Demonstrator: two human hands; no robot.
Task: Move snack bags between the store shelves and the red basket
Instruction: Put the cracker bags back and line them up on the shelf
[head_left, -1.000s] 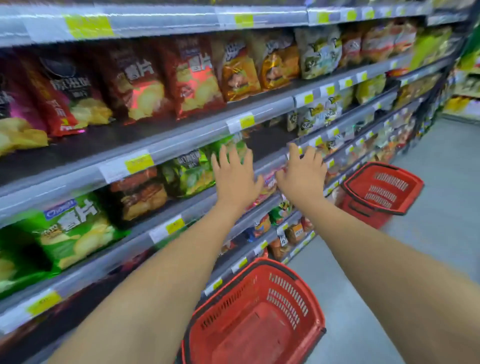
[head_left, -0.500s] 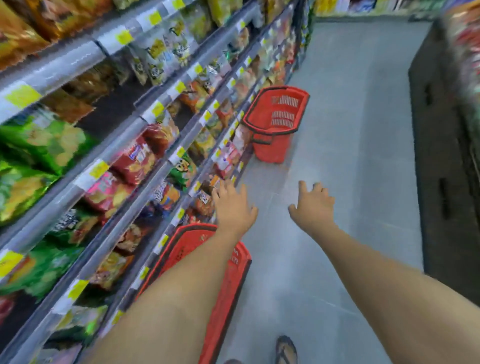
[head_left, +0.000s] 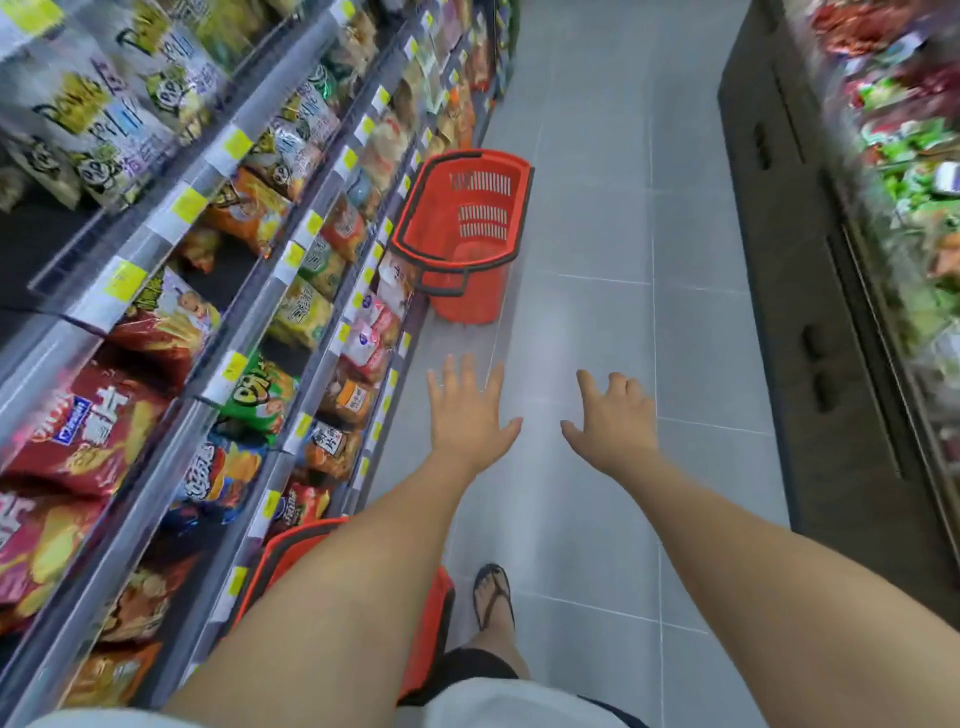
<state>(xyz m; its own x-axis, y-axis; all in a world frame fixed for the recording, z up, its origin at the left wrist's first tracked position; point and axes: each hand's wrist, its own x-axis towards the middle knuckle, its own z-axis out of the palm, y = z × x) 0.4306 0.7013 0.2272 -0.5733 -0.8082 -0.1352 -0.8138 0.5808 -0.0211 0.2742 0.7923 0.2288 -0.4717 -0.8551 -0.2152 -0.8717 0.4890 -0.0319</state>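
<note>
Snack bags fill the store shelves on the left. A near red bag carries large white Chinese characters, and the yellow price labels are too blurred to read. A red basket stands far ahead on the floor by the shelf foot, its slotted inside bare, and a second red basket sits near, mostly hidden under the left forearm. The left grip and right grip hover over the floor, fingers spread, holding nothing.
</note>
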